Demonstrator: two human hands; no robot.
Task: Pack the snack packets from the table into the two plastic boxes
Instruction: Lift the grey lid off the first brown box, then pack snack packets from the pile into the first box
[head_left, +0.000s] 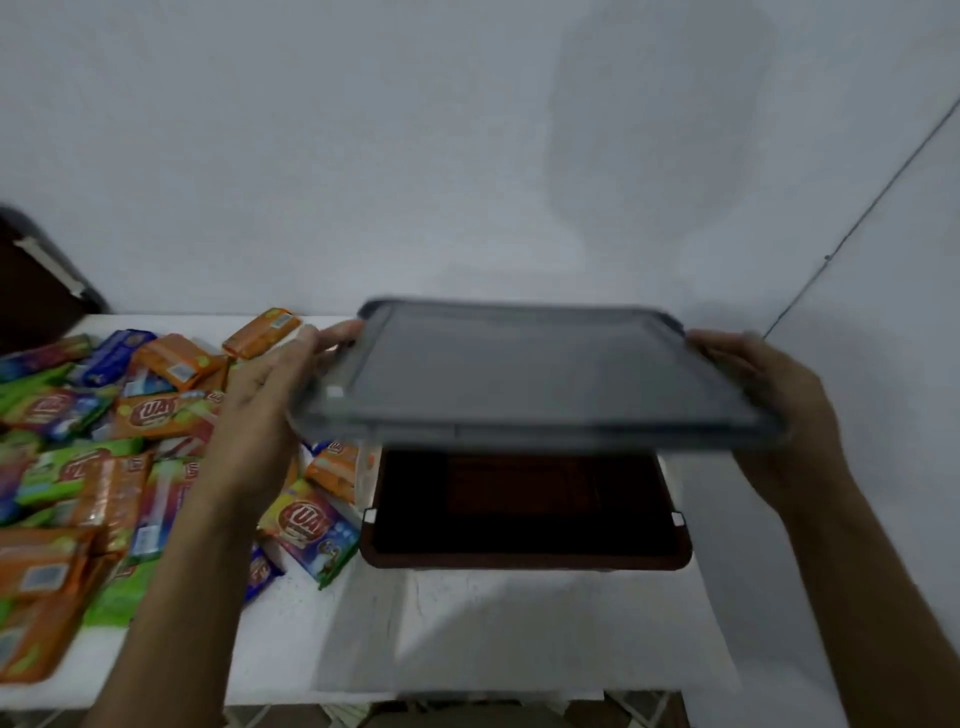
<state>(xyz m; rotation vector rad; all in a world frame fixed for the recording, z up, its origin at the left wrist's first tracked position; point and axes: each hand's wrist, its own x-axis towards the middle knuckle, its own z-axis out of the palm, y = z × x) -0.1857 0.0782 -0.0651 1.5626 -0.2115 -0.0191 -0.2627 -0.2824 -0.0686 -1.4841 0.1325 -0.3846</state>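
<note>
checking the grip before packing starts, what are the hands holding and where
Both hands hold the grey lid by its short ends, left hand on one, right hand on the other.

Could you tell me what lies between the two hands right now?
In the head view, a grey plastic lid spans the gap, held by its short edges by the left hand and right hand, above a brown-rimmed plastic box.

A pale grey-white wall (363, 156) fills the view from nine to three o'clock, dimly lit, with a soft shadow (660, 130) at one o'clock. A white table (467, 623) sits at six, a dark chair (36, 280) at nine.
</note>
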